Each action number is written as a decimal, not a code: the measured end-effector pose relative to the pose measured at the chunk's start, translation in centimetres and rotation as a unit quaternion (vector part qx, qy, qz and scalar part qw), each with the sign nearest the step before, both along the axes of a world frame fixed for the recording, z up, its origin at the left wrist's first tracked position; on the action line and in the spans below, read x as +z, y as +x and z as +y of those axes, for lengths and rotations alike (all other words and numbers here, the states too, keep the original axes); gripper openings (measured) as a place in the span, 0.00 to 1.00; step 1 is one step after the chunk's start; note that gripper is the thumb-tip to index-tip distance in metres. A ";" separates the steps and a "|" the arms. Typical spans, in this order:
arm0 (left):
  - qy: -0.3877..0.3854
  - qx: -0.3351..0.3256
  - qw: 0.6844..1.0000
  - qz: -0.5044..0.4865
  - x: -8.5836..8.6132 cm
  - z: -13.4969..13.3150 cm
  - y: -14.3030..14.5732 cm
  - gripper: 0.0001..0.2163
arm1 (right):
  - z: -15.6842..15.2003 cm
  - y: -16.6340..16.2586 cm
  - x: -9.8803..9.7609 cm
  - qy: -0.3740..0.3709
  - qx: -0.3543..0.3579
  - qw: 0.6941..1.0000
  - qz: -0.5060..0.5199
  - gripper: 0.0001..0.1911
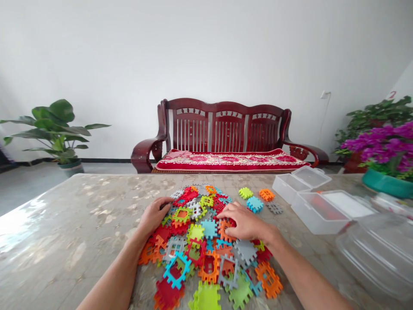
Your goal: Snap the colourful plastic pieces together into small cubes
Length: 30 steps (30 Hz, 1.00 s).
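Observation:
A heap of flat, notched plastic interlocking tiles in red, orange, green, blue and grey lies before me on the table (80,241). Along the heap's left edge rests my left hand (156,214), its thumb and fingers apart, holding no tile that I can see. My right hand (243,221) reaches over the right side of the heap, thumb and fingers spread. Its thumb touches an orange frame tile (223,234), which lies among the others, partly covered by the hand. Nearer to me are a blue frame tile (177,257) and a green tile (205,297).
Small groups of green tiles (245,193), blue tiles (254,204), orange tiles (266,195) and a grey tile (274,208) sit right of the heap. Beyond them stand open clear plastic boxes (318,221), a transparent lid (377,254) and a teal flower pot (383,184). A wooden bench (226,107) is behind the table.

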<state>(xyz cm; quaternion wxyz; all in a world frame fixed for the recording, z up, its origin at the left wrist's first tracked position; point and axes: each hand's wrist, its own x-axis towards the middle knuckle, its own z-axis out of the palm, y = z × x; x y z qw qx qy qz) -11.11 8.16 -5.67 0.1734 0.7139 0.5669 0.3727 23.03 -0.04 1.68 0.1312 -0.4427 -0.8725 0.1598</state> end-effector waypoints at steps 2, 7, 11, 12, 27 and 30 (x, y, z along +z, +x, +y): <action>-0.005 0.001 1.000 -0.001 0.1 -0.1 0.1 0.16 | 0.0 0.0 0.0 0.001 -0.002 1.000 0.004 0.19; -0.014 -0.001 1.000 -0.005 0.0 0.0 0.1 0.16 | 0.5 0.2 -0.4 -0.015 -0.045 0.997 0.067 0.13; -0.007 -0.006 1.000 -0.005 -0.2 0.1 0.0 0.16 | 1.4 0.4 -1.1 -0.086 -0.106 0.968 0.211 0.09; -0.006 -0.006 1.000 -0.005 -0.2 0.2 -0.1 0.16 | 1.7 0.5 -1.4 -0.104 -0.121 0.953 0.256 0.09; -0.010 -0.004 1.000 -0.006 0.1 0.0 0.1 0.15 | 1.5 1.9 -1.5 -0.249 -0.097 0.924 0.275 0.35; -0.010 -0.004 1.000 -0.006 0.0 0.0 0.0 0.15 | 1.4 1.9 -1.9 -0.217 -0.087 0.944 0.233 0.36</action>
